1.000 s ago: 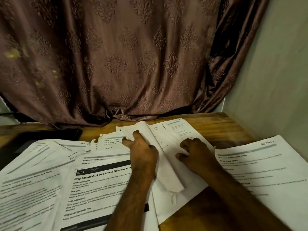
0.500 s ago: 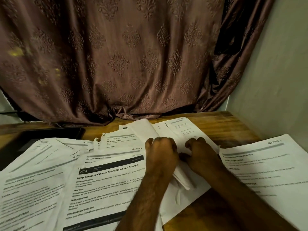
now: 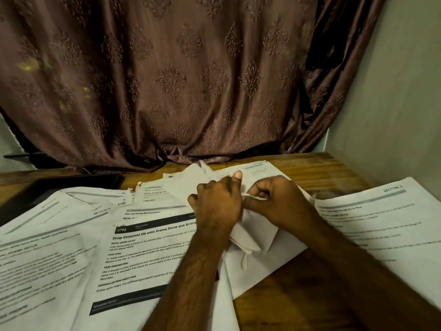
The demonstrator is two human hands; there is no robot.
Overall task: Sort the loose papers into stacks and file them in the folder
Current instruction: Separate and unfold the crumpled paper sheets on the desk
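Observation:
Printed white sheets lie spread over a wooden table [image 3: 322,168]. In the middle sits a folded, creased white paper [image 3: 248,237]. My left hand [image 3: 217,204] grips its upper part, thumb raised near the far edge. My right hand [image 3: 274,201] pinches a fold of the same paper between thumb and curled fingers, right beside the left hand. A sheet headed "Drop Essential Oil onto Aroma Stone" [image 3: 143,249] lies under my left forearm. More sheets lie at the left [image 3: 40,249] and at the right [image 3: 381,218]. No folder is identifiable.
A dark flat object [image 3: 62,187] lies at the table's back left, partly under the papers. A brown patterned curtain [image 3: 191,80] hangs behind the table. A pale wall [image 3: 393,103] closes the right side. Bare wood shows at the back right and front centre.
My left hand slid right across the folded paper until it met my right hand. My right hand went from resting on the paper to pinching a fold of it.

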